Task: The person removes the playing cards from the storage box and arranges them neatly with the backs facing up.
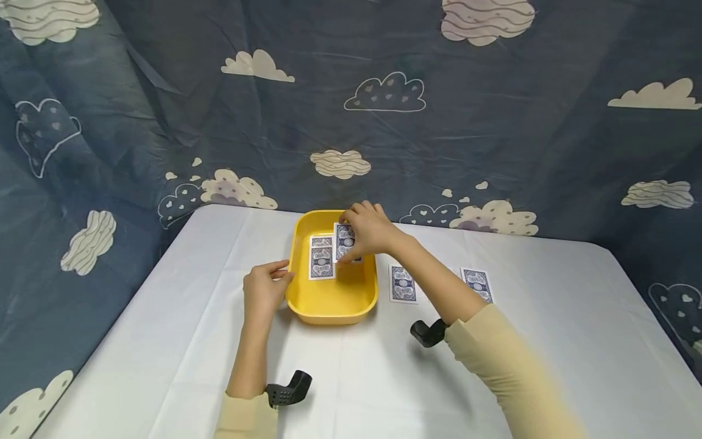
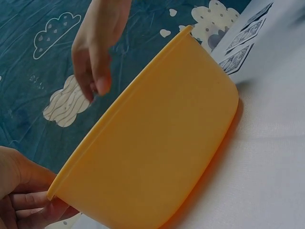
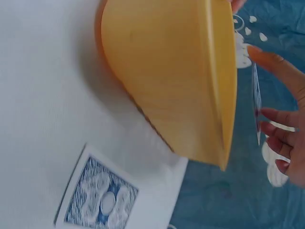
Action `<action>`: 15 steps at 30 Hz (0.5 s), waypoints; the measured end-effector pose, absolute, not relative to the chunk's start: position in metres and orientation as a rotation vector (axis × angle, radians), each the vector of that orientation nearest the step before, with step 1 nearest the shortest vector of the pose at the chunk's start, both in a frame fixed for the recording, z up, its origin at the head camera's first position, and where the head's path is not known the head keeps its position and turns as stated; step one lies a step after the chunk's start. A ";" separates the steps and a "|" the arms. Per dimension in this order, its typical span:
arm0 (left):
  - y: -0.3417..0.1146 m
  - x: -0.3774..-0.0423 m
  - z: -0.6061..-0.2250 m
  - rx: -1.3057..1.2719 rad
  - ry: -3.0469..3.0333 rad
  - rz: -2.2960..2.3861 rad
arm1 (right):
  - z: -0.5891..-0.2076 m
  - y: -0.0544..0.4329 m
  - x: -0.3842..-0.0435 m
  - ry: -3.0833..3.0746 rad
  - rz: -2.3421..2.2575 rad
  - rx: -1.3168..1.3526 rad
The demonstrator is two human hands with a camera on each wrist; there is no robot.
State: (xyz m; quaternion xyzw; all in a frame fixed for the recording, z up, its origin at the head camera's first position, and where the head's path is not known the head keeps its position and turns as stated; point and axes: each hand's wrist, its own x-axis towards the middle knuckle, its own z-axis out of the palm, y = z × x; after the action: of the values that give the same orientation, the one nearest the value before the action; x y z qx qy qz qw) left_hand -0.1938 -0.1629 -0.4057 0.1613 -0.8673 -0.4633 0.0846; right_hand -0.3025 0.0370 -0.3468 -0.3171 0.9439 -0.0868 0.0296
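A yellow plastic basin (image 1: pixel 329 305) stands on the white table. My left hand (image 1: pixel 264 288) pinches its left rim; in the left wrist view the thumb and fingers (image 2: pixel 33 200) meet at that rim. Above the basin, my right hand (image 1: pixel 370 228) holds a blue-backed playing card (image 1: pixel 344 241) between thumb and fingers. The right wrist view shows this card (image 3: pixel 256 100) edge-on, gripped by its ends. Inside the basin, to the left of the held card, lie overlapping blue-backed cards (image 1: pixel 322 262), face down.
Right of the basin, a playing card (image 1: pixel 403 284) lies face down on the white tablecloth (image 1: pixel 351 378). Another card (image 1: pixel 477 285) lies farther right, beyond my right forearm. A dark blue cloud-patterned curtain (image 1: pixel 307 122) hangs behind the table.
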 end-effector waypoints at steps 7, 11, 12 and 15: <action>-0.165 -0.193 -0.405 0.500 -2.591 -1.404 | -0.341 0.068 -0.303 2.881 -0.312 -0.902; -0.165 -0.194 -0.406 0.511 -2.587 -1.408 | -0.345 0.096 -0.307 2.867 -0.367 -0.859; -0.165 -0.194 -0.406 0.509 -2.589 -1.411 | -0.345 0.104 -0.307 2.867 -0.378 -0.845; -0.165 -0.194 -0.405 0.497 -2.590 -1.409 | -0.348 0.129 -0.306 2.888 -0.388 -0.810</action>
State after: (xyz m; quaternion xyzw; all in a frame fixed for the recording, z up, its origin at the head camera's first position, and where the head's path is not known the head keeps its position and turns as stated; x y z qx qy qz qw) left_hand -0.1940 -0.1650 -0.4052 0.1656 -0.8637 -0.4699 0.0757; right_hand -0.3063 0.1288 -0.3475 -0.2675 0.9532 -0.1281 0.0586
